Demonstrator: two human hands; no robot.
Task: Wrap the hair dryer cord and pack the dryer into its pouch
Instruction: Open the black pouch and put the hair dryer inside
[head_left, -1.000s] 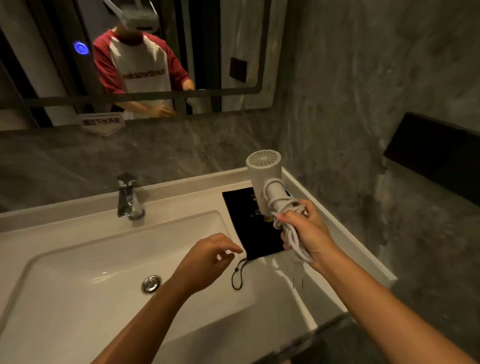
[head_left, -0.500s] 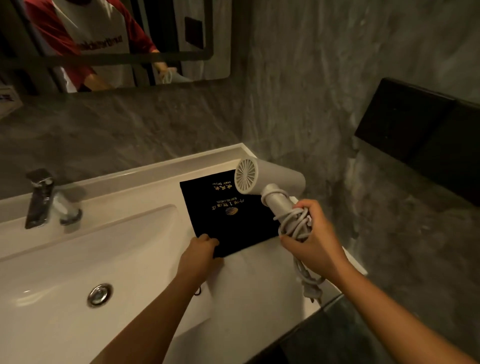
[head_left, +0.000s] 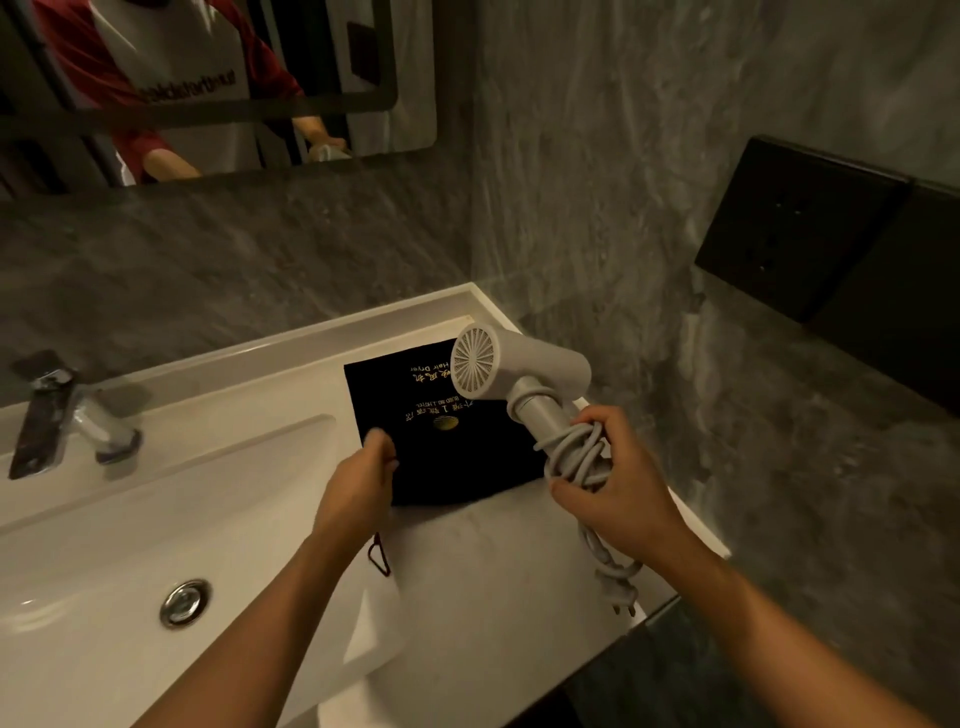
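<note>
Head view: right hand (head_left: 621, 486) w/ grip wrapped round handle of white hair dryer (head_left: 511, 371) and coiled cord (head_left: 574, 457), holding it above desk (head_left: 488, 577) near right edge; plug (head_left: 618, 590) dangles below wrist. Left hand (head_left: 358, 486) has grip pinching near-left corner of black pouch (head_left: 447, 447), which lies flat on desk toward back-right corner, drawstring (head_left: 378, 556) trailing under wrist. Sink basin (head_left: 130, 519) and faucet (head_left: 57, 415) sit left.

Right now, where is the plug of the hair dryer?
In the head view the plug dangles at lower right, under the right hand that holds the hair dryer and its coiled cord, above the counter's front edge.
</note>
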